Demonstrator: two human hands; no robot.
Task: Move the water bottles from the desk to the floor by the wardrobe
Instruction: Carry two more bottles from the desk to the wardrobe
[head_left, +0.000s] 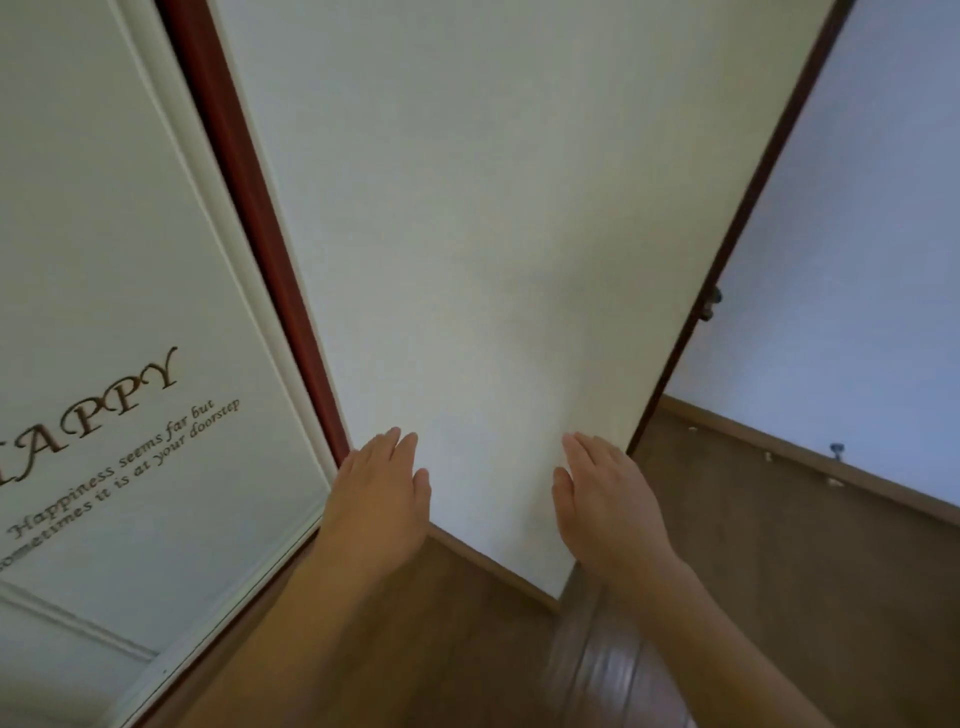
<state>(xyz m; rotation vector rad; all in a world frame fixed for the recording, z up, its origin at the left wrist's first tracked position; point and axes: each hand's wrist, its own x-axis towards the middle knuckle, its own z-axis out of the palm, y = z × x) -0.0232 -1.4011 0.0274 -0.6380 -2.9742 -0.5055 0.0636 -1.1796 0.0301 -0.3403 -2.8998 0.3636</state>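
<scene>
left hand (382, 486): our fingers flat & together, empty; held before wall (493, 208)
right hand (605, 501): same, empty
floor (779, 545): brown wood; door (119, 260) at left

Light is soft, even and rather dim, with a cool cast on the white wall (493, 234). No hard shadows or glare. Motion blur smears the floor (597, 670) at bottom centre. Wide-angle distortion tilts the door frame (249, 208) and edges strongly. The door lettering (119, 400) stays legible.

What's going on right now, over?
Left hand and right hand open, empty, raised before white panel. No water bottles in view. Nothing in the way.
</scene>
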